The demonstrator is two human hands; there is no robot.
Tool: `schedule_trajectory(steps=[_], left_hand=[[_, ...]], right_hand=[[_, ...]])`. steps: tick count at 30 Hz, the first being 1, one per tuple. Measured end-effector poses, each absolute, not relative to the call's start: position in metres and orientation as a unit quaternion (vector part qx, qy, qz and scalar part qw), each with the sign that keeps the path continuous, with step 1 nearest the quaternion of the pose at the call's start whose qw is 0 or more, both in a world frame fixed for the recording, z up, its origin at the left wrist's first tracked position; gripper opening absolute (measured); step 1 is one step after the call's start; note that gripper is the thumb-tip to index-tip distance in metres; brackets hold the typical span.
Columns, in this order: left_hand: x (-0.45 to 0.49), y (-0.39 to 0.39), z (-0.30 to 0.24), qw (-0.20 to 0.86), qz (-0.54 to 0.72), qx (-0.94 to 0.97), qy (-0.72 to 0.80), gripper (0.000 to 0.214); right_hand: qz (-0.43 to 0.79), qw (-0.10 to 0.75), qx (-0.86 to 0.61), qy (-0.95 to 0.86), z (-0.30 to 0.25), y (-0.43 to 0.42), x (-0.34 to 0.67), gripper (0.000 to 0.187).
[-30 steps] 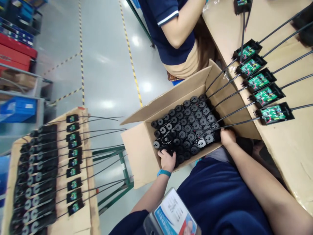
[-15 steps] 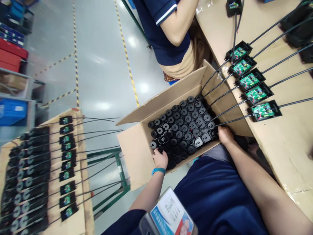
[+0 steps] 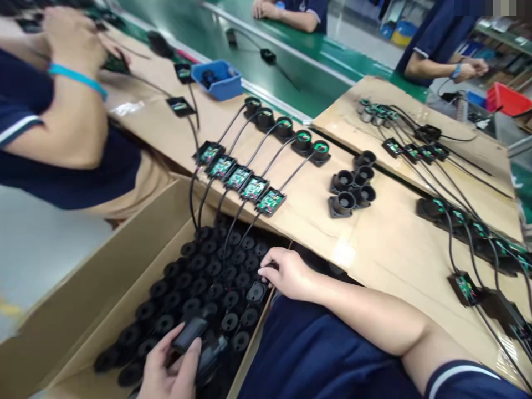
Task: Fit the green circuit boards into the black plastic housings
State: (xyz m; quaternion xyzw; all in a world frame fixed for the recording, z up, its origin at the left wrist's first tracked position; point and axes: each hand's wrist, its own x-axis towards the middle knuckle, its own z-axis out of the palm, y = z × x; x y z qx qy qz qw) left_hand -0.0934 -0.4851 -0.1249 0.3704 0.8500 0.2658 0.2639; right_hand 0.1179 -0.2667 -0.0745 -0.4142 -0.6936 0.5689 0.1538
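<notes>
At the lower part of the head view, my left hand [image 3: 170, 363] grips a black plastic housing [image 3: 190, 334] between thumb and fingers. A second dark part beside it is blurred, and I cannot tell whether I hold that too. Below lies an open cardboard box [image 3: 120, 288], packed with rows of round black housings [image 3: 199, 286]. My right hand [image 3: 288, 271] is at the box's edge by the table, its thumb and fingers curled together. What they close on, if anything, is too dark to make out.
The cardboard-covered table [image 3: 307, 221] carries a row of green circuit boards [image 3: 238, 177] wired to round housings [image 3: 284, 127]; some cables hang into the box. Loose black housings [image 3: 344, 204] stand farther right. A blue bin [image 3: 218, 80] is behind. A co-worker's arm [image 3: 78, 122] is at left.
The view has swung right, towards the table. My left hand has lifted a black housing above the others. My right hand remains by the box edge, its fingers now curled in view.
</notes>
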Motion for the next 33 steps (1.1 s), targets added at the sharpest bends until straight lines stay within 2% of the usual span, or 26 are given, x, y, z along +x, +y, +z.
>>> schedule_trajectory(steps=[2, 5, 8, 11, 13, 15, 19, 20, 23, 27, 33], left_hand=[[-0.068, -0.428, -0.082, 0.301, 0.314, 0.416, 0.799, 0.059], [-0.010, -0.343, -0.023, 0.301, 0.334, 0.603, 0.660, 0.049], [0.072, -0.272, 0.015, 0.237, 0.241, 0.820, 0.462, 0.044], [0.157, -0.224, 0.027, 0.160, 0.089, 0.934, 0.308, 0.046], [0.199, -0.206, 0.023, 0.109, 0.018, 0.961, 0.255, 0.046], [0.220, -0.198, 0.016, 0.076, 0.005, 0.969, 0.236, 0.049], [0.207, -0.194, 0.002, 0.093, 0.113, 0.955, 0.260, 0.068], [0.199, -0.195, -0.001, 0.112, 0.138, 0.945, 0.274, 0.068], [0.183, -0.198, -0.005, 0.168, 0.149, 0.922, 0.314, 0.041], [0.187, -0.197, -0.005, 0.206, 0.114, 0.918, 0.318, 0.012], [0.195, -0.184, 0.003, 0.210, 0.071, 0.923, 0.315, 0.019]], right_hand=[[0.646, 0.207, -0.384, -0.626, -0.039, -0.276, 0.172, 0.014], [0.556, 0.318, -0.450, -0.622, -0.004, -0.274, 0.271, 0.016], [0.422, 0.383, -0.565, -0.596, -0.002, -0.261, 0.362, 0.017], [0.331, 0.390, -0.629, -0.585, -0.016, -0.256, 0.423, 0.017], [0.288, 0.388, -0.644, -0.593, -0.023, -0.260, 0.442, 0.017], [0.258, 0.385, -0.645, -0.608, -0.025, -0.266, 0.448, 0.018], [0.210, 0.364, -0.608, -0.674, -0.017, -0.268, 0.443, 0.023], [0.201, 0.351, -0.593, -0.697, -0.014, -0.266, 0.441, 0.027], [0.172, 0.278, -0.560, -0.761, -0.009, -0.252, 0.431, 0.028], [0.119, 0.186, -0.615, -0.757, -0.011, -0.234, 0.419, 0.021], [0.108, 0.160, -0.614, -0.766, -0.014, -0.223, 0.420, 0.015]])
